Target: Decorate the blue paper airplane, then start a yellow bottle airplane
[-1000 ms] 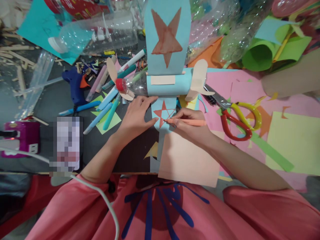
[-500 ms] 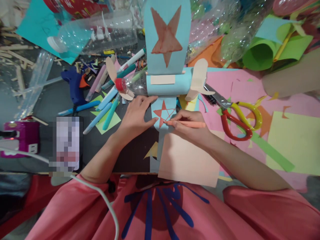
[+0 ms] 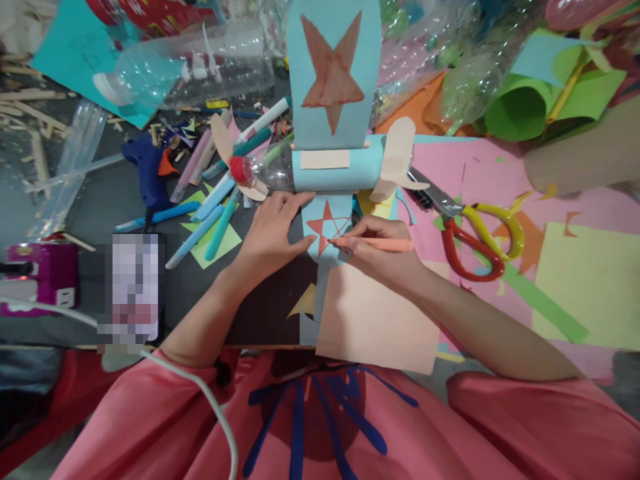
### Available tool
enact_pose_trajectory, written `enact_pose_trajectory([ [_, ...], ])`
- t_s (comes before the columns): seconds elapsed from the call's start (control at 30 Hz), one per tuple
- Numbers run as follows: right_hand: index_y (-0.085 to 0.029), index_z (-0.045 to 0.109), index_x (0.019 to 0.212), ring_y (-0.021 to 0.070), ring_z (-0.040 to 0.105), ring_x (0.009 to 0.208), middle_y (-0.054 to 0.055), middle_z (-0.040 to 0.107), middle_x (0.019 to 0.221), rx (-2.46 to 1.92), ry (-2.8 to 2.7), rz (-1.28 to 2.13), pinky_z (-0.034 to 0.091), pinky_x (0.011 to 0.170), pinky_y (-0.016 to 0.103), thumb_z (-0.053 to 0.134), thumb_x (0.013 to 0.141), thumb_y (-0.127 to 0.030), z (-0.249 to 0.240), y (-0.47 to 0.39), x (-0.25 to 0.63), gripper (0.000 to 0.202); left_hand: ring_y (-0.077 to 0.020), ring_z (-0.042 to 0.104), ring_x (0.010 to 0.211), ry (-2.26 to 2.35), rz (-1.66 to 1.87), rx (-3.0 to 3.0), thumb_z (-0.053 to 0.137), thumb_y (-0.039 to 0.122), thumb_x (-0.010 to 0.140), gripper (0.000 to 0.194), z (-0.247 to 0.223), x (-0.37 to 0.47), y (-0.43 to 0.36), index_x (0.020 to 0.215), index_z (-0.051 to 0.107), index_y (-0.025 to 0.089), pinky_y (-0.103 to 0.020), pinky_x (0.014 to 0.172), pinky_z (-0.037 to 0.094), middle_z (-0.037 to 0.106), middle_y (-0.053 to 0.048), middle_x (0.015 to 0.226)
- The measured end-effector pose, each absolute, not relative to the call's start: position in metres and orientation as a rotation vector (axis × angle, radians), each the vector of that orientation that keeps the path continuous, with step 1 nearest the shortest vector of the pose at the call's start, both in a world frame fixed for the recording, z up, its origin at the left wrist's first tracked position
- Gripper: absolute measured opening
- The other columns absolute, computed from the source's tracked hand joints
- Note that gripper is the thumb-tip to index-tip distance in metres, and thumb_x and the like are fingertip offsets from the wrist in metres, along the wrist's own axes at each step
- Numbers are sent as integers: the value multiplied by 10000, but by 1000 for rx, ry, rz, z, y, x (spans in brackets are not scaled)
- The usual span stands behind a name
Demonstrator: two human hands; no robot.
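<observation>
A model plane lies at the centre, its bottle body wrapped in blue paper [image 3: 365, 168], with a red cap [image 3: 241, 171] at the left. Its far wing [image 3: 310, 127] bears a filled red-brown star. On the near wing [image 3: 311, 248] is a star outline, coloured red on its left part. My right hand [image 3: 383, 250] grips an orange marker [image 3: 395, 245], tip on that star. My left hand [image 3: 275, 230] has its fingers spread, thumb and fingertips on the near wing's left edge. Beige paper propellers [image 3: 223, 139] and tail pieces [image 3: 400, 153] stick out at the ends.
Several markers [image 3: 220, 230], a blue glue gun [image 3: 150, 170] and a phone [image 3: 135, 287] lie to the left. Scissors [image 3: 457, 217] rest on pink paper at the right. Plastic bottles [image 3: 225, 63] fill the back. A beige sheet [image 3: 377, 320] overlaps the table's front edge.
The orange marker and my right hand have shifted very slightly on the near star. My left hand has stayed in place.
</observation>
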State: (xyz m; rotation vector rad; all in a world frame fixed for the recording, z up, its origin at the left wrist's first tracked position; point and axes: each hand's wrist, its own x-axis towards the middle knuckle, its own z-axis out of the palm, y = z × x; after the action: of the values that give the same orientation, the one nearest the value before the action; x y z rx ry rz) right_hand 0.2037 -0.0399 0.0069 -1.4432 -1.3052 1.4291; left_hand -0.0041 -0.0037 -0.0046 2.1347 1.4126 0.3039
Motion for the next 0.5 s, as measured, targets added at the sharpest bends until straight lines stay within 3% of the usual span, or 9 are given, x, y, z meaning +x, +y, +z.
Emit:
enact_pose_trajectory([
  [0.2, -210, 579, 538, 114, 496, 538, -10, 625, 547, -1477, -1317, 1416, 362, 485, 240, 693, 674, -320, 9, -40, 203, 209, -273, 558, 1169, 1408, 313, 2134, 637, 239, 826, 580, -4, -5, -4, 1392, 514, 212, -437, 1082, 427, 567, -78, 1215],
  [0.33, -223, 625, 570, 147, 582, 577, 17, 700, 618, -1459, -1235, 1415, 424, 503, 261, 709, 666, -354, 8, -40, 203, 183, -276, 558, 1159, 1406, 323, 2130, 643, 247, 822, 582, -5, -5, -4, 1388, 514, 210, -437, 1075, 427, 567, -83, 1204],
  [0.5, -219, 604, 567, 144, 580, 573, 4, 672, 583, -1462, -1263, 1424, 419, 496, 254, 729, 693, -361, 6, -40, 204, 227, -271, 561, 1145, 1421, 325, 2137, 641, 236, 820, 578, -5, -4, -5, 1384, 516, 212, -435, 1074, 428, 565, -79, 1209],
])
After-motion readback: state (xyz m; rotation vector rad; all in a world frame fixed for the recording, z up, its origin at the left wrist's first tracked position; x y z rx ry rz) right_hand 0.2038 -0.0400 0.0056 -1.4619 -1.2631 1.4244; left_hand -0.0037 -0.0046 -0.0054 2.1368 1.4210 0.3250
